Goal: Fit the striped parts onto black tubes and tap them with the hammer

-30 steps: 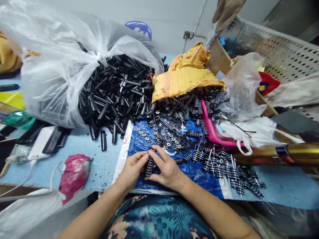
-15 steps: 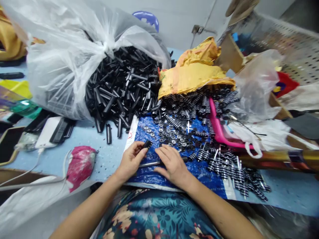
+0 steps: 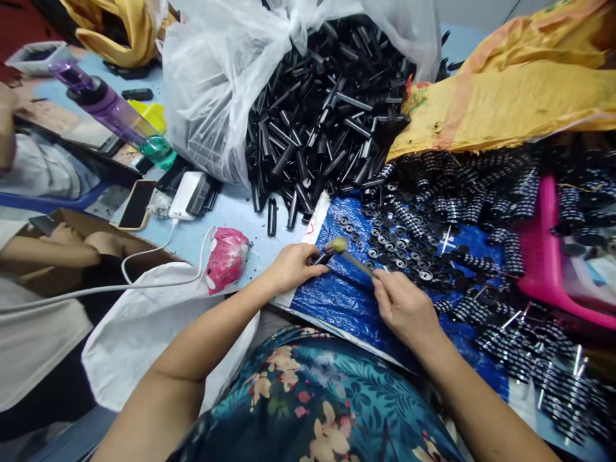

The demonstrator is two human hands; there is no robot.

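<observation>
My left hand (image 3: 299, 264) is closed on a black plastic tube (image 3: 324, 258), low over the blue plastic sheet (image 3: 337, 292). My right hand (image 3: 404, 301) grips the thin handle of a small hammer (image 3: 357, 262). Its yellowish rounded head (image 3: 337, 244) is just above the tube, blurred, and I cannot tell whether they touch. Small round black discs (image 3: 394, 250) with metal centres lie on the sheet beyond my hands. Ridged black-and-silver rollers (image 3: 517, 346) are heaped to the right.
A clear bag (image 3: 206, 96) spills many black tubes (image 3: 308, 141) at the back. Right of it are a yellow sack (image 3: 486, 109) and a pink basket (image 3: 553, 256). A red wrapped bundle (image 3: 226, 256), white charger, phone (image 3: 137, 204) and purple bottle (image 3: 103, 106) lie left. Another person's arm (image 3: 58, 253) shows.
My right hand has picked up the hammer from the sheet and brought its head over the tube in my left hand. The view has turned left.
</observation>
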